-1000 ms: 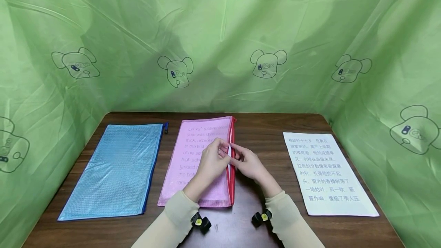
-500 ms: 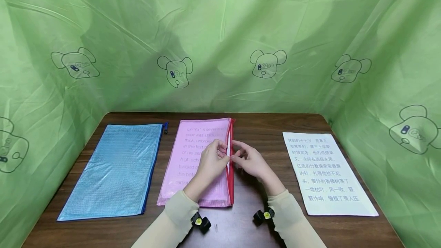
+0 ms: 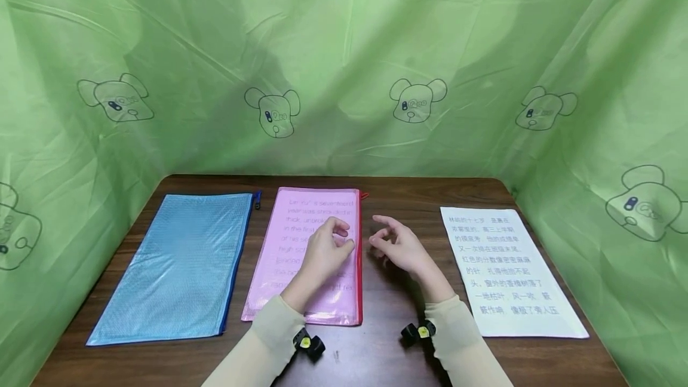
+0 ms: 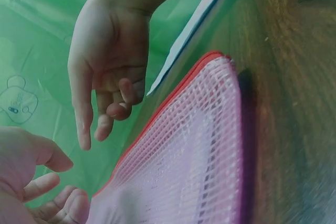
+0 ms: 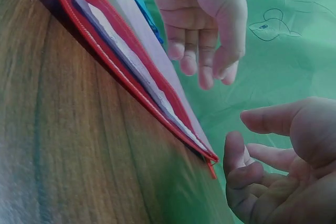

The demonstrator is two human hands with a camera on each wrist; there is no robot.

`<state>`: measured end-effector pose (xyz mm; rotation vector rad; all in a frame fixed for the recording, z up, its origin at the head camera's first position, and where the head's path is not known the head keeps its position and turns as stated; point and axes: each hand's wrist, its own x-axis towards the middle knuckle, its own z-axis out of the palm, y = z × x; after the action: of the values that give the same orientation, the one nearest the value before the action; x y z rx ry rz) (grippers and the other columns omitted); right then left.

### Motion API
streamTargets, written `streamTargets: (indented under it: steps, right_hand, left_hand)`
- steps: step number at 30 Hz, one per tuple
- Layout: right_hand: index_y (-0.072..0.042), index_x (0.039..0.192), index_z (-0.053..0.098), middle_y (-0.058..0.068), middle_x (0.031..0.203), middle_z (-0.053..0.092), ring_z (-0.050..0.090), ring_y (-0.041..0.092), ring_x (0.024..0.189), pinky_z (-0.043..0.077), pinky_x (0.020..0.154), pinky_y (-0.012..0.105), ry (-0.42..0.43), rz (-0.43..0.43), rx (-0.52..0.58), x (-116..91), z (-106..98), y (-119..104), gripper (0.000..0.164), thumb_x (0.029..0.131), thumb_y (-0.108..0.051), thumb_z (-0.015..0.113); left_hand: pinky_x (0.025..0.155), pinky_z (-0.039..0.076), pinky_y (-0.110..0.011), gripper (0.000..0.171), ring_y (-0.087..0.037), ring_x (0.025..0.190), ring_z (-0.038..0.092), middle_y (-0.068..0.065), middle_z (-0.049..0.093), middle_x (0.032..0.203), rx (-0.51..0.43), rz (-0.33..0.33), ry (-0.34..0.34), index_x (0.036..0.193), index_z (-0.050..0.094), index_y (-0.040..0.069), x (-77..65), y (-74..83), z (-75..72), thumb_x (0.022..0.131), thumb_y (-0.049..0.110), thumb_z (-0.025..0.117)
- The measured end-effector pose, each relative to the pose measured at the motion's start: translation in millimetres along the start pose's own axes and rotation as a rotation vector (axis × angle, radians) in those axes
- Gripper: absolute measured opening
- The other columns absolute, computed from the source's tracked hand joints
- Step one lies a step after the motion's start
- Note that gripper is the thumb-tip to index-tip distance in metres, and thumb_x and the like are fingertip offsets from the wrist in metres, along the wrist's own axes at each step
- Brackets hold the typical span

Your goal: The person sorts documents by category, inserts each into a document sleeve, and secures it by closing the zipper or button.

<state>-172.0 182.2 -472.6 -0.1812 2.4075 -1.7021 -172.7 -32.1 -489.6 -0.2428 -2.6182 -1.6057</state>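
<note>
A pink mesh zip pouch (image 3: 269, 291) lies flat in the middle of the table, a printed English sheet showing through it. Its red zipper (image 3: 359, 297) runs down the right side. In the right wrist view that zipper gapes, and the white edge of the paper (image 5: 147, 83) shows inside. A red pull tab (image 5: 212, 170) hangs at one corner. My left hand (image 3: 325, 252) hovers over the pouch's right half, fingers loosely bent around nothing. To the right of the zipper edge, my right hand (image 3: 403, 249) is apart from the pouch, its fingers relaxed and holding nothing.
On the left lies a blue mesh zip pouch (image 3: 172, 267) with a dark blue zipper edge. A white sheet with Chinese text (image 3: 510, 273) lies at the right. Green cloth (image 3: 344, 64) with mouse-like drawings hangs behind and beside the wooden table (image 3: 408, 196).
Both hands have let go of the zipper edges. The right hand has drawn away to the right. The pouch's raised right edge has dropped flat, narrowing the gap.
</note>
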Motion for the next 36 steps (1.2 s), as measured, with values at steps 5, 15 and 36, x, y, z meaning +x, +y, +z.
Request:
streamTargets:
  steps: [5,15,36]
  right_hand:
    - [0.002,0.153,0.055,0.023,0.109,0.072,0.071,0.046,0.086,0.062,0.065,0.051,-0.011,-0.003,0.006,-1,2,-1,0.051,0.105,-0.008,0.070]
    - [-0.004,0.147,0.063,0.010,0.112,0.077,0.071,0.023,0.100,0.053,0.088,0.037,-0.016,-0.095,-0.192,9,-12,-15,0.045,0.104,-0.013,0.073]
    - [-0.006,0.141,0.068,0.013,0.128,0.076,0.071,0.027,0.100,0.054,0.094,0.049,-0.017,-0.158,-0.503,80,-47,-28,0.041,0.102,-0.016,0.074]
  left_hand:
    - [0.082,0.062,-0.040,0.033,-0.020,0.090,0.075,-0.007,0.075,0.112,-0.008,-0.008,-0.002,0.121,0.069,0.006,0.6,-1.9,-11.2,0.089,0.008,0.077]
    - [0.082,0.060,-0.040,0.033,-0.020,0.088,0.071,-0.005,0.074,0.107,-0.024,-0.010,0.055,0.122,0.068,0.005,7.7,-3.3,-30.3,0.090,0.005,0.074]
    - [0.121,0.044,-0.047,0.061,-0.035,0.140,0.060,-0.013,0.061,0.153,0.095,0.115,-0.181,0.153,0.049,0.006,116.4,-31.6,-47.5,0.098,0.014,0.075]
